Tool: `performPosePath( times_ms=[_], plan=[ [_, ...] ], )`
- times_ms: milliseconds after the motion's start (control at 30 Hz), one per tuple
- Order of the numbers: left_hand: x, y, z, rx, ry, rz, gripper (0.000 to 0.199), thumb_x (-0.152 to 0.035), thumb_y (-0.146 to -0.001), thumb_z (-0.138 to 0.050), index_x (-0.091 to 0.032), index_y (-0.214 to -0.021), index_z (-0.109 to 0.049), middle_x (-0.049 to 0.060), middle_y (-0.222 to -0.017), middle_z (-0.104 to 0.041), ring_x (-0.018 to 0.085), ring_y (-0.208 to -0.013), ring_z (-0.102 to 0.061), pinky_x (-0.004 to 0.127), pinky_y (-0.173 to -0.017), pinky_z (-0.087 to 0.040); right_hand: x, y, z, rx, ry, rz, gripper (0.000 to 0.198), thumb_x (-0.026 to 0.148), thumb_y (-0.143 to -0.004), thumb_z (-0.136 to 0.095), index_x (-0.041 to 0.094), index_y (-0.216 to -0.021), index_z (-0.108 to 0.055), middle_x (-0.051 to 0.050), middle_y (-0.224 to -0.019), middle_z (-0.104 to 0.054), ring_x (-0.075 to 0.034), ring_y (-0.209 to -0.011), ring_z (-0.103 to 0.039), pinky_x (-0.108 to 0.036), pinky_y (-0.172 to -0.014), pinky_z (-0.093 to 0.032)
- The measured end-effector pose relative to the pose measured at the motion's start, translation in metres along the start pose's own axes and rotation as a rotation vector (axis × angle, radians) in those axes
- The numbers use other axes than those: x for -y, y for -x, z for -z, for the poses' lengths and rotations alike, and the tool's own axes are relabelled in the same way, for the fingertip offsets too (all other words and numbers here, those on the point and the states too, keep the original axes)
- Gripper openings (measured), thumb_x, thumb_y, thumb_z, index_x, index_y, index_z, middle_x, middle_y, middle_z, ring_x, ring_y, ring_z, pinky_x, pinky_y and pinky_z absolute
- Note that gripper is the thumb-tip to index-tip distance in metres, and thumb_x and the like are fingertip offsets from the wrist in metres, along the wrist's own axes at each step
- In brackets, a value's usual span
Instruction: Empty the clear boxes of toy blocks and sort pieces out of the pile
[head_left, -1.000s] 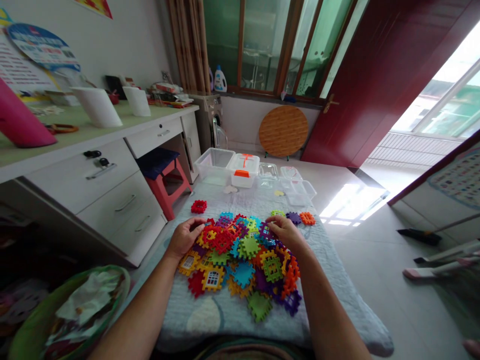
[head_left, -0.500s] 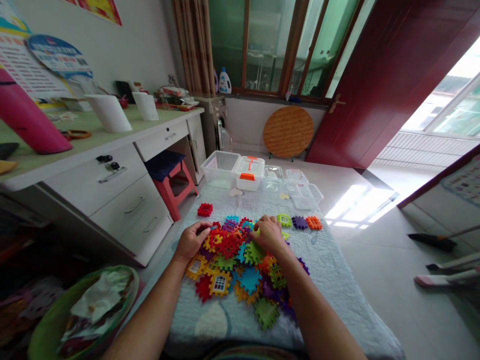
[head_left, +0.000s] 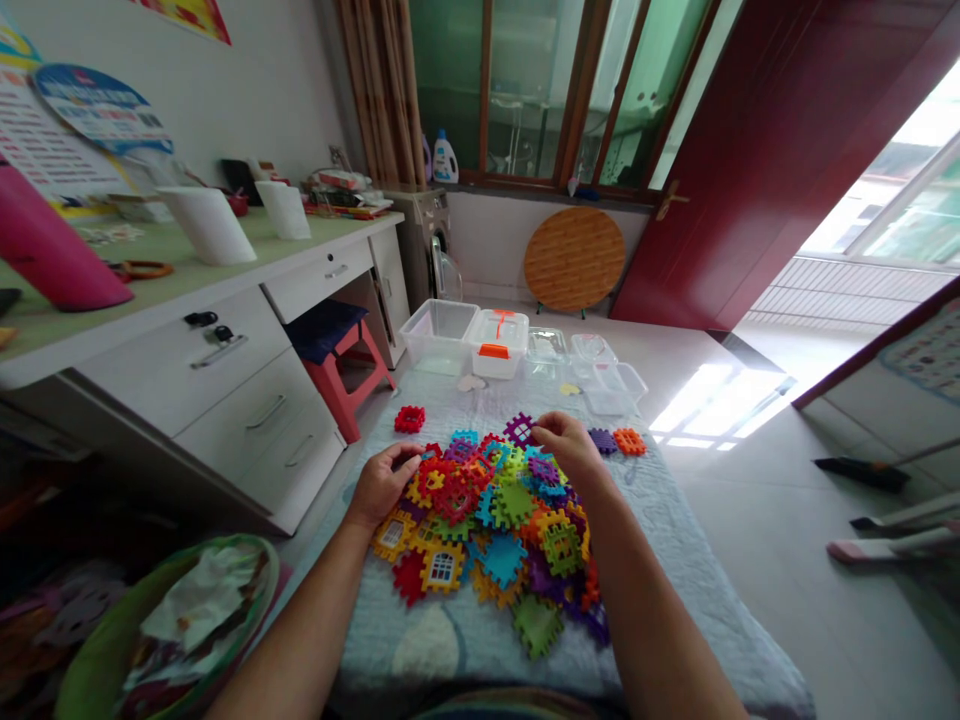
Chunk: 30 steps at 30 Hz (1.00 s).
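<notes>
A heap of colourful notched plastic building tiles covers the middle of the cloth-covered table. My right hand pinches a purple window tile between thumb and fingers, held at the far side of the heap. At the heap's left edge rests my left hand, its fingers and thumb slightly apart beside red and yellow tiles. I see nothing held in it. A red piece lies apart at the far left. To the right of my right hand are a dark purple tile and an orange tile.
Along the table's far end stand a clear open bin, a lidded box with orange clips, and clear lids or trays. A green basket sits at the lower left. A red stool stands by the desk.
My right hand has lifted from the heap, moving slightly right and farther out, and now has a purple window tile in its grip. My left hand stays in place.
</notes>
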<state>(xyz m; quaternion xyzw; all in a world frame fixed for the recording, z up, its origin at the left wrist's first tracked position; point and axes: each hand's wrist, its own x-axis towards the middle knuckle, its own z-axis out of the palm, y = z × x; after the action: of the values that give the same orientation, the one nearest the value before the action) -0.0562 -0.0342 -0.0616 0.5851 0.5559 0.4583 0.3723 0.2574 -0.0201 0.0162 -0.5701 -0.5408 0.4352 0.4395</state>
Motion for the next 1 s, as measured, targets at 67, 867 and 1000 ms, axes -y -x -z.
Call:
performPosePath(
  times_ms=[67,867,1000],
  plan=[
    [-0.001,0.000,0.000,-0.005,0.003,0.005,0.034,-0.044,-0.078,-0.064,-0.016,-0.097,-0.070,0.008,-0.101,-0.075,0.025,-0.095,-0.069,0.036,-0.089,-0.051,-0.004,0.000,0.013,-0.075,-0.100,-0.016,0.031,0.039,-0.066,-0.065,0.020,-0.089,-0.057,0.005,-0.063,-0.058,-0.014,-0.058,-0.057,-0.025,-0.054,-0.042],
    [0.000,0.000,0.000,0.004,-0.005,-0.001,0.033,-0.045,-0.078,-0.064,-0.017,-0.095,-0.070,0.007,-0.098,-0.074,0.025,-0.094,-0.068,0.037,-0.090,-0.049,-0.016,0.018,0.026,0.203,0.733,0.151,0.033,0.027,-0.084,-0.059,0.014,-0.113,-0.068,-0.013,-0.106,-0.072,-0.024,-0.098,-0.065,-0.036,-0.089,-0.046],
    [0.001,0.000,0.000,0.005,-0.003,0.005,0.034,-0.045,-0.078,-0.064,-0.017,-0.096,-0.070,0.007,-0.097,-0.074,0.025,-0.093,-0.068,0.037,-0.089,-0.049,-0.017,0.022,0.025,0.262,0.758,0.158,0.046,0.033,-0.076,-0.070,0.013,-0.117,-0.064,-0.014,-0.108,-0.070,-0.027,-0.100,-0.063,-0.040,-0.091,-0.046]
  ],
)
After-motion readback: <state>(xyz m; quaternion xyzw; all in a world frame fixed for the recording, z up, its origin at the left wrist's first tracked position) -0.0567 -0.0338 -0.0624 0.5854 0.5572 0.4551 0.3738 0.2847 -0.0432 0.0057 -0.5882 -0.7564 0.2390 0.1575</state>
